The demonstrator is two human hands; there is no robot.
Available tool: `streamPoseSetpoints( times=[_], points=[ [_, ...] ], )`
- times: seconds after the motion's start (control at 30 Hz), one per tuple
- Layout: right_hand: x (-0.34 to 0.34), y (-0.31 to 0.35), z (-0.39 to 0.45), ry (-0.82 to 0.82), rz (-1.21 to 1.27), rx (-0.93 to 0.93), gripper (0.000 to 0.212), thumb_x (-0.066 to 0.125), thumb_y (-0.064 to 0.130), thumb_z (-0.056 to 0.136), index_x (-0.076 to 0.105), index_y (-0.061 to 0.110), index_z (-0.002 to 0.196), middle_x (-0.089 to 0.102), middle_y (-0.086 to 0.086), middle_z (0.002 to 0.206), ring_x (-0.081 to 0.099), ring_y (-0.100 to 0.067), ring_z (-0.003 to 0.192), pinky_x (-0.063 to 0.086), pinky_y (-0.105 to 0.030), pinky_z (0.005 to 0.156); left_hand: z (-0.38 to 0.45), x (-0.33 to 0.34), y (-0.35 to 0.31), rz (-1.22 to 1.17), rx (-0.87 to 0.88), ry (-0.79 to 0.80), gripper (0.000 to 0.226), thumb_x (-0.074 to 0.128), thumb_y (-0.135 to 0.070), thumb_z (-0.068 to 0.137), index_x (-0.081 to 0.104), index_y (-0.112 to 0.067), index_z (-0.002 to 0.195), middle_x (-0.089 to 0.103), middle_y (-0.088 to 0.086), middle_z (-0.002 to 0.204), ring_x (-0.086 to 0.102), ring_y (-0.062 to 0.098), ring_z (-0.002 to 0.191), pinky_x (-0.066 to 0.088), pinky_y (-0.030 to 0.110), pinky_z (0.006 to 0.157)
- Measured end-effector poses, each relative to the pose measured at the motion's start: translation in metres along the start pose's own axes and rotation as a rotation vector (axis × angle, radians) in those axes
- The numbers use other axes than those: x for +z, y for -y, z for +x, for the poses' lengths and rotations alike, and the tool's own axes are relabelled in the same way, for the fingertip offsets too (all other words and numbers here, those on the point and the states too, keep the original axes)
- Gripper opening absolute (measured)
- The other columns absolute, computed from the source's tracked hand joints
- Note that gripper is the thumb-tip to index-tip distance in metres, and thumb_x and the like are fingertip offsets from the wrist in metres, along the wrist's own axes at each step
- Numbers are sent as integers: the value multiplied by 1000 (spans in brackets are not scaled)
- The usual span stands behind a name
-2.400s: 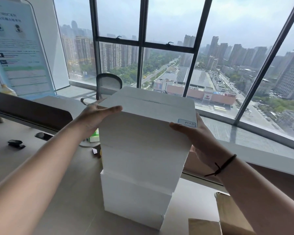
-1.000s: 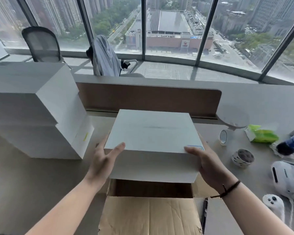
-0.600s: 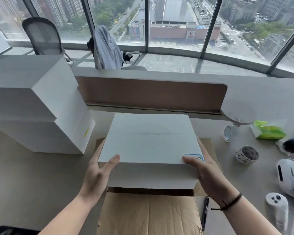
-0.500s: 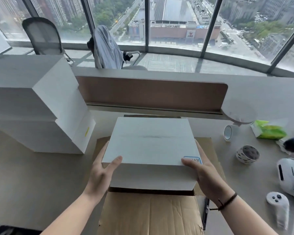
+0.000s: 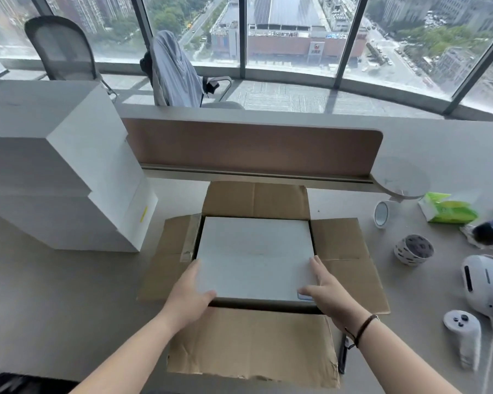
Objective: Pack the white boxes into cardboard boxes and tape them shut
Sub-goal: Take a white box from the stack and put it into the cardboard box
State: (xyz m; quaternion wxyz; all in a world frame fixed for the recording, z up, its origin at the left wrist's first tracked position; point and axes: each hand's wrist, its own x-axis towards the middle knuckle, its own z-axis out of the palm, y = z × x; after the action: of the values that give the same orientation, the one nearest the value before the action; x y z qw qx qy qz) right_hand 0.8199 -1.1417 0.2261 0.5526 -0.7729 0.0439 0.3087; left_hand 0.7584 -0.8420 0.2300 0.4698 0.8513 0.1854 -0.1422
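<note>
Nearest the viewer, the front flap of an open cardboard box (image 5: 251, 345) lies folded out flat toward the person, with both forearms reaching over it. The left hand (image 5: 190, 297) grips the near left corner of a white box (image 5: 254, 257), thumb curled on the top face and the other fingers down along its left side. The right hand (image 5: 329, 294) holds the near right corner the same way, thumb on top beside a small blue label, fingers stretched along the right edge; a dark cord circles that wrist. The white box sits down inside the cardboard box, its top just below the rim and filling nearly the whole opening, with a narrow dark gap along the near side. All four flaps are spread open: left and right ones flat on the grey desk (image 5: 54, 308), the far one tilted back toward the brown divider panel (image 5: 251, 143). To the left, near the carton but apart from it, stands a stack of more white boxes (image 5: 63, 177). On the right side of the desk lie a white controller (image 5: 464, 336), a patterned tape roll (image 5: 413, 249), a clear tape roll (image 5: 381, 214) and a green tissue pack (image 5: 447, 208). Beyond the divider are two office chairs (image 5: 174, 72) and tall windows.
</note>
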Motion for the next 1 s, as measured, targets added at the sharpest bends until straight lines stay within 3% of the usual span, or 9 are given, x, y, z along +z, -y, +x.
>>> streamPoseSetpoints(
  times=[0.07, 0.17, 0.3, 0.4, 0.6, 0.77, 0.83, 0.93, 1.0],
  points=[
    [8, 0, 4, -22, -80, 14, 90, 63, 12, 94, 5, 17, 163, -5, 12, 168, -2, -5, 154, 6, -26, 121, 5, 9, -1, 81, 26, 6, 69, 65, -1, 83, 42, -43, 133, 44, -29, 130, 43, 10, 134, 33, 21, 109],
    [15, -5, 8, -39, -163, 13, 86, 59, 15, 98, 1, 16, 162, -11, 8, 168, -6, -7, 155, 5, -24, 120, 10, 15, 1, 192, -30, 59, 73, 65, -6, 89, 34, -18, 153, 23, -14, 151, 19, 14, 151, 14, 9, 108],
    [11, -7, 6, -79, -156, 8, 81, 59, 16, 100, 8, 17, 162, -1, 9, 169, 3, -9, 155, 10, -26, 121, 11, 15, 2, 184, -89, 91, 78, 59, -16, 97, 16, -17, 162, -4, 5, 170, 1, 15, 156, 9, 22, 119],
    [-3, -10, 2, -169, -47, -40, 77, 62, 13, 97, 18, 18, 161, 18, 7, 167, 18, -9, 153, 18, -32, 124, 10, 15, 3, 187, -70, 65, 73, 59, -18, 98, 22, -15, 160, -2, 2, 170, 5, 14, 156, 11, 24, 120],
    [-61, -19, -3, -561, -127, 52, 65, 63, 15, 95, 36, 9, 154, 44, -8, 154, 40, -26, 142, 33, -38, 116, 10, 17, 6, 252, -8, 41, 68, 60, -20, 98, 28, -15, 159, 7, -1, 169, 8, 13, 156, 12, 26, 121],
    [-87, -11, 4, -544, -171, 117, 69, 61, 31, 99, 32, 3, 155, 44, -10, 154, 37, -29, 145, 31, -39, 117, 13, 24, -3, 258, 14, 39, 69, 62, -24, 97, 31, -18, 158, 8, -3, 169, 5, 11, 156, 11, 28, 121],
    [-92, 2, 3, -570, -146, 49, 55, 62, 28, 99, 48, 0, 145, 58, -3, 129, 51, -27, 132, 39, -37, 108, 13, 24, -7, 231, 8, 30, 67, 63, -24, 97, 33, -18, 157, 10, -2, 169, 7, 12, 156, 12, 28, 121],
    [-89, 26, -3, -548, 37, -89, 24, 58, 25, 100, 75, 9, 107, 74, -4, 94, 67, -21, 83, 54, -35, 73, 12, 19, -9, 197, 2, -17, 64, 63, -24, 98, 36, -18, 156, 17, -1, 168, 11, 13, 155, 14, 30, 121],
    [-75, 43, -5, -456, 134, -138, 33, 53, 26, 104, 76, 7, 90, 75, -8, 83, 64, -20, 65, 51, -33, 58, 11, 12, -9, 175, -10, -58, 63, 63, -24, 98, 37, -20, 155, 19, 0, 167, 12, 14, 155, 16, 33, 122]
  ],
)
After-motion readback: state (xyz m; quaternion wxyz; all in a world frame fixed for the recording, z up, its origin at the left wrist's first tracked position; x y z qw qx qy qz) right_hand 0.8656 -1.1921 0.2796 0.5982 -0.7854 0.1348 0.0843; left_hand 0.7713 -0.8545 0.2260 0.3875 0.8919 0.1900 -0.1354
